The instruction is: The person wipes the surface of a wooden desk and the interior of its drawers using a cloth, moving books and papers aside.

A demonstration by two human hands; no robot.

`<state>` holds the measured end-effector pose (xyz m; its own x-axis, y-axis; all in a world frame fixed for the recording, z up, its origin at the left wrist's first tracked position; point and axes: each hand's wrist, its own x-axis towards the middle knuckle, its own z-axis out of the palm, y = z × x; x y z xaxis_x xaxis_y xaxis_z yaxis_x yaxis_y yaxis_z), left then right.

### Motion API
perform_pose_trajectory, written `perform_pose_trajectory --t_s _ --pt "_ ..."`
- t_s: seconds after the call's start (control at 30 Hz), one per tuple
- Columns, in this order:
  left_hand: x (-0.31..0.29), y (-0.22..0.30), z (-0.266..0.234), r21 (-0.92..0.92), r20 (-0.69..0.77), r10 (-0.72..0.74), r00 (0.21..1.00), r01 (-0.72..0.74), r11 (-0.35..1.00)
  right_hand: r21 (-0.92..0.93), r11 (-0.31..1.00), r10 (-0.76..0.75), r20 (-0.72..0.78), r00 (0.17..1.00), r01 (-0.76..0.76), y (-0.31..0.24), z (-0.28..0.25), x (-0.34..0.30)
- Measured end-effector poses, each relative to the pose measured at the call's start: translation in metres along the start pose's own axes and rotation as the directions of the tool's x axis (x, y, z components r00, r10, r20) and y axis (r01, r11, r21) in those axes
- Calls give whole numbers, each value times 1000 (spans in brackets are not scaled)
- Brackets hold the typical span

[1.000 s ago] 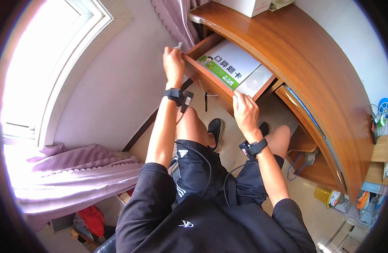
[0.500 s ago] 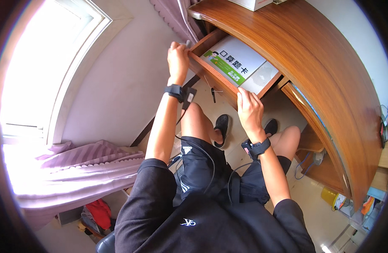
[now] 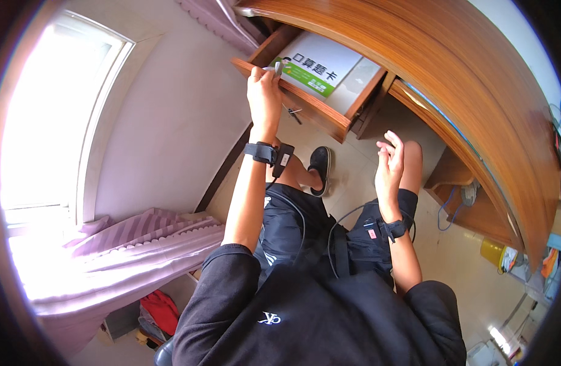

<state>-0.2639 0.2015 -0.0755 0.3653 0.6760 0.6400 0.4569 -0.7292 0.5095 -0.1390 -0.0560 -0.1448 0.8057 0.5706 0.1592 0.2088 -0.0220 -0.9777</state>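
Observation:
A wooden drawer [image 3: 329, 121] stands pulled out of the desk. Inside lies a white and green booklet [image 3: 326, 52], with a pale grey sheet or folder [image 3: 355, 82] beside it. My left hand [image 3: 264, 100] is closed at the drawer's front edge, gripping a small grey object [image 3: 278, 68] whose kind I cannot make out. Below that hand, a small dark item with thin prongs [image 3: 293, 114] shows against the drawer front. My right hand [image 3: 389, 171] is raised over my right knee, apart from the drawer, its fingers loosely spread and holding nothing.
The curved wooden desk [image 3: 463, 67] spans the upper right, with a lower shelf [image 3: 469, 210] beneath it. A bright window [image 3: 55, 122] and a purple curtain [image 3: 140, 244] are on the left. A yellow bin [image 3: 491, 251] stands at the right. Black cables [image 3: 303, 226] run from my wrist straps.
My right hand has left the drawer's front edge and moved back toward my knee, fingers opening. My left hand has come a little inward along the drawer's front with the small grey object.

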Motion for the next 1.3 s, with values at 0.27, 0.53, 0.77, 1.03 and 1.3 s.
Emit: perform_pose_trajectory --t_s 0.27,0.53,0.77,1.03,1.3 --pt "-84 111 30 -201 148 96 984 -65 977 94 991 94 52 994 -99 -2 6 -16" --pt "-79 110 20 -112 163 41 986 -22 993 84 995 49 113 992 -59 -17 6 -21" --pt "-130 149 13 -550 379 -65 923 281 787 294 907 224 271 936 -302 -29 -13 -27" --pt "-72 131 -13 -171 254 113 961 -71 983 48 998 26 45 999 -28 -32 -28 9" --pt "-65 90 -5 94 265 125 956 -155 983 -808 301 -400 375 837 506 -58 0 99"
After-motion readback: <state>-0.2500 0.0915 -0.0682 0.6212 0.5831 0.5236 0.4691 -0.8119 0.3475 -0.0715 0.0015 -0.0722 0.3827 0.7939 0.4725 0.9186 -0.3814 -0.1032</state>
